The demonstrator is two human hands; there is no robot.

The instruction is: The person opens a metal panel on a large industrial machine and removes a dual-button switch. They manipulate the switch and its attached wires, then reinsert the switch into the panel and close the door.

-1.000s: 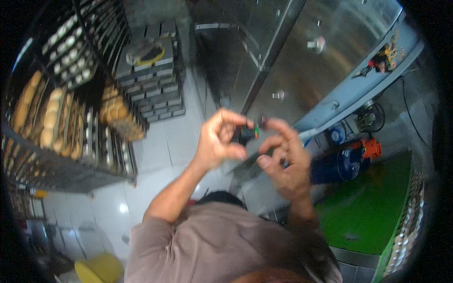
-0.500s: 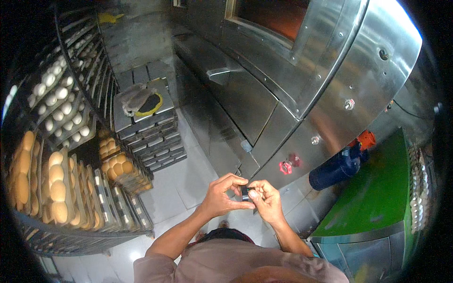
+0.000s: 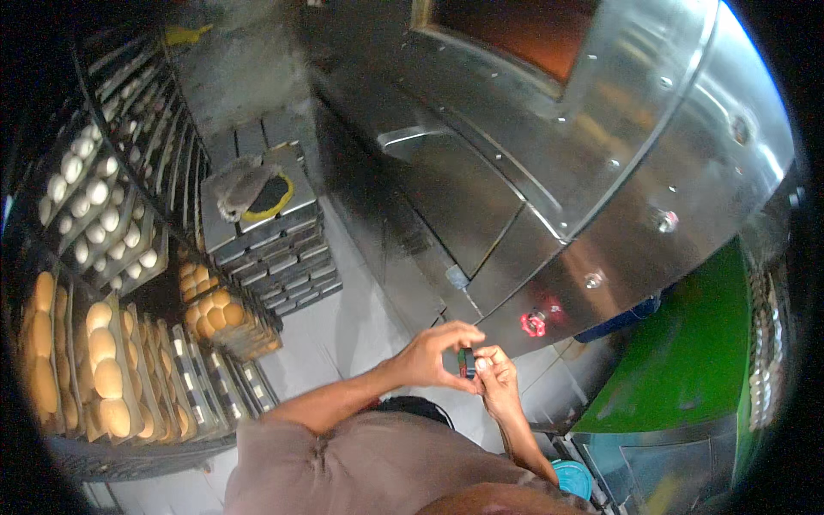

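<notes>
A small dark box-like thing [image 3: 466,362] with a touch of green and red is between my hands in front of my chest; its kind is hard to tell. My right hand [image 3: 498,378] pinches it between thumb and fingers. My left hand [image 3: 433,356] curves around it in a C shape, thumb below and fingers above, spread apart with a gap to the thing. Just beyond my hands is the steel oven front [image 3: 489,283], with a red valve knob [image 3: 532,324] close to my right fingers.
On the left stand racks with trays of browned buns [image 3: 103,360] and pale dough pieces [image 3: 99,193]. Stacked black pans [image 3: 283,275] carry a cloth [image 3: 247,189]. To the right are a green-topped counter [image 3: 678,360], a blue cylinder [image 3: 618,319] and a turquoise bucket [image 3: 572,477].
My hands have shifted slightly right with the small dark thing. My left fingers have spread wider around it. The view has turned, and the blue cylinder is now mostly hidden.
</notes>
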